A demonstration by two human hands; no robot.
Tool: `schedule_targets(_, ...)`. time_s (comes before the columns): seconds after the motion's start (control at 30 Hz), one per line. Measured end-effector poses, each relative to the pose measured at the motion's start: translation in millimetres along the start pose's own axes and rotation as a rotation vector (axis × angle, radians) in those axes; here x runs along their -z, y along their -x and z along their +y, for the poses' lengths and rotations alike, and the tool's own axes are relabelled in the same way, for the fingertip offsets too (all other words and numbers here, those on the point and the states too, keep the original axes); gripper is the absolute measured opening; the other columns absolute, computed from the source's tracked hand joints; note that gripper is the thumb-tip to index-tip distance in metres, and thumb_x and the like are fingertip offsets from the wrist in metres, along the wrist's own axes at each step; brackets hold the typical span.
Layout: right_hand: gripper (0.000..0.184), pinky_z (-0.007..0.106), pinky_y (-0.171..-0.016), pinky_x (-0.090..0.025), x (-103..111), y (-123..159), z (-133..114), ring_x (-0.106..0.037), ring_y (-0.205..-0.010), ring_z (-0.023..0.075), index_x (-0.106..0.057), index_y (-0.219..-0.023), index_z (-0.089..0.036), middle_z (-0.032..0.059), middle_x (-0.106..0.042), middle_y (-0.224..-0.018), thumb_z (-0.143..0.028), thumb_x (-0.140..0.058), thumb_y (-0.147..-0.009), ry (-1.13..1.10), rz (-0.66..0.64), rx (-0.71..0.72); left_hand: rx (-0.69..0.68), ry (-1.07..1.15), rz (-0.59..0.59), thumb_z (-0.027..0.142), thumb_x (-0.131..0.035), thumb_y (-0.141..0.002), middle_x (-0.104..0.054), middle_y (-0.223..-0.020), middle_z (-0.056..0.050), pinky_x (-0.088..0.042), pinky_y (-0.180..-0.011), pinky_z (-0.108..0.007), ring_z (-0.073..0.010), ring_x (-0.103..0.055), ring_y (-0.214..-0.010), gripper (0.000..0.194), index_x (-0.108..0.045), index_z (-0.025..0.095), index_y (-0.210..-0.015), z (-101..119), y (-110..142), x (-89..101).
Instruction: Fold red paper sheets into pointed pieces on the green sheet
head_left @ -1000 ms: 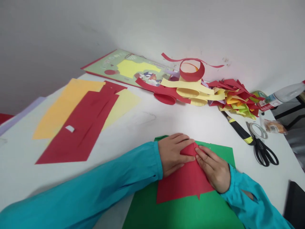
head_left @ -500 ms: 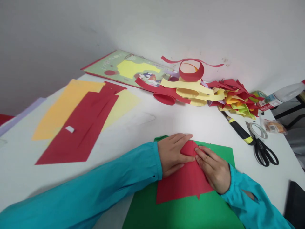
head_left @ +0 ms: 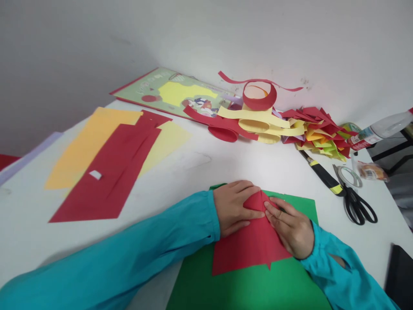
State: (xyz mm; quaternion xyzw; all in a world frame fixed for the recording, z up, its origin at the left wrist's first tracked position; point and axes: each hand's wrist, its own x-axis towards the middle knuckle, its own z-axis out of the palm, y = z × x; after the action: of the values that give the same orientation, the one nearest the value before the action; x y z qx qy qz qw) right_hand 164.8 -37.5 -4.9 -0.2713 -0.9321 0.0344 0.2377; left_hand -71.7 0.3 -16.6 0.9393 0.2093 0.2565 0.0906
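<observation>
A sheet of red paper [head_left: 248,249] lies on a larger green sheet [head_left: 238,286], its upper part folded toward a point with a crease down the middle. My left hand [head_left: 237,209] rests on the left side of the fold, fingers spread and flat against the paper. On the right edge, my right hand [head_left: 290,226] has its fingers pressed together on the folded paper, the fingertips close to the centre crease. Its thumb is mostly hidden. A small notched tip shows at the red paper's lower edge.
Red [head_left: 106,185] and orange [head_left: 93,146] sheets lie at left. A picture board [head_left: 148,88], curled paper strips [head_left: 261,101] and a pile of folded papers [head_left: 322,131] line the wall. A utility knife [head_left: 325,176], scissors [head_left: 358,206], tape roll [head_left: 350,176] and bottle [head_left: 380,131] are at right.
The fingers of my left hand have drawn slightly down and left at the top of the fold. My right hand stays nearly in place on the red paper.
</observation>
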Motion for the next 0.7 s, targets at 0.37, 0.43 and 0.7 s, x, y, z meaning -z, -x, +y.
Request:
schedule_targets(0.37,0.033,0.043,-0.094,-0.052,-1.7,0.7,1.0,-0.041,-0.127,0.0263,-0.056,-0.120,-0.008,0.0139,-0.061,-0.119,-0.010,-0.039,-0.092,0.002,0.015,-0.001,-0.008,-0.002,0.008,0.035,-0.050,-0.081,-0.040,-0.127,-0.013,-0.039,-0.092,-0.052,-0.0309,-0.040,-0.112,0.035,-0.058,0.031,-0.115,-0.3,-0.1,-0.8)
schedule_targets(0.43,0.033,0.042,-0.093,-0.053,-2.1,0.4,0.5,-0.042,-0.126,0.0258,-0.057,-0.120,-0.009,0.0134,-0.061,-0.118,-0.010,-0.039,-0.091,0.004,0.033,-0.015,-0.009,0.001,0.010,0.035,-0.050,-0.082,-0.039,-0.128,-0.013,-0.039,-0.092,-0.052,-0.0312,-0.040,-0.112,0.035,-0.058,0.030,-0.115,0.1,0.2,-0.6)
schedule_targets(0.7,0.030,0.041,-0.089,-0.055,0.9,-4.0,-1.7,-0.043,-0.124,0.0257,-0.060,-0.113,-0.008,0.0135,-0.064,-0.114,-0.009,-0.040,-0.091,0.033,0.046,-0.003,0.009,-0.009,-0.014,0.034,-0.051,-0.081,-0.034,-0.135,-0.012,-0.039,-0.092,-0.052,-0.0320,-0.039,-0.114,0.035,-0.058,0.032,-0.115,0.7,0.6,1.3)
